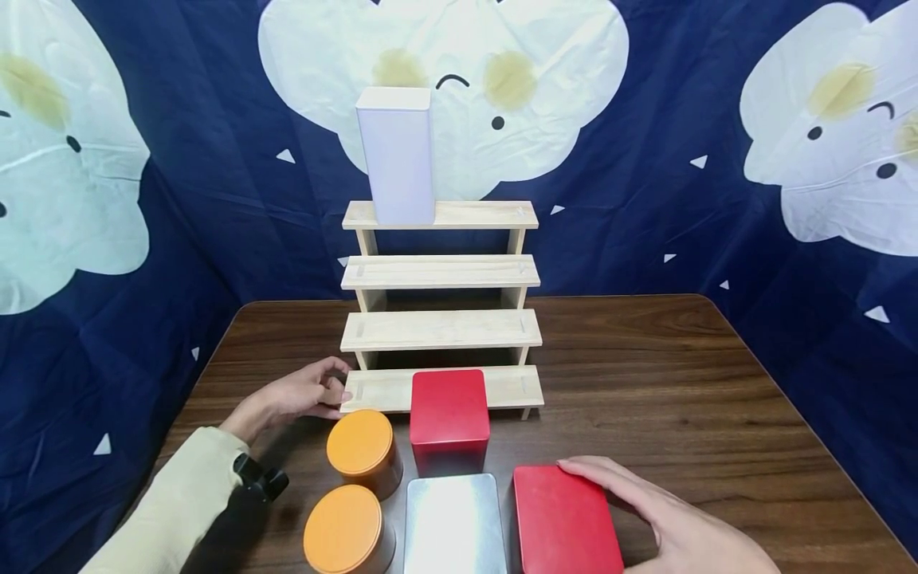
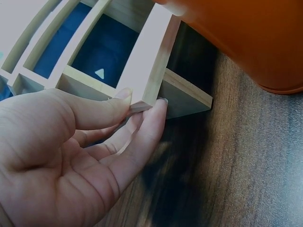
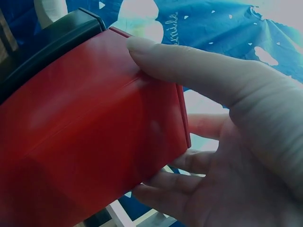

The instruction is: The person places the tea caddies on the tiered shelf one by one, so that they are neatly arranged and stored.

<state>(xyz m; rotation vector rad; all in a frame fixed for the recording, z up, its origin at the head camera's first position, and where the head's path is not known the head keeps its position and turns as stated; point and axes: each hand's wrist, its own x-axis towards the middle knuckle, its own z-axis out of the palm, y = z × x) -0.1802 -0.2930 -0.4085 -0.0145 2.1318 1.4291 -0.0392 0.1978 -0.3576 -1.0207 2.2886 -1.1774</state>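
A pale wooden four-step display stand (image 1: 441, 328) stands on the table. My left hand (image 1: 300, 395) pinches the left end of its lowest step (image 2: 142, 71), thumb on top and fingers beneath. At the front right, my right hand (image 1: 681, 524) holds a red tin box (image 1: 566, 522) by its right side. In the right wrist view its thumb lies on one face of the red box (image 3: 85, 127) and its fingers are at the opposite side. A second red box (image 1: 449, 406) stands close before the lowest step, partly covering it.
On the top step stands a tall white box (image 1: 402, 159). Two orange-lidded round canisters (image 1: 361, 442) are near my left forearm. A silver box (image 1: 455, 526) lies between them and the held red box. Dark blue cloth (image 1: 610, 239) with cloud faces hangs around the wooden table (image 1: 717, 414).
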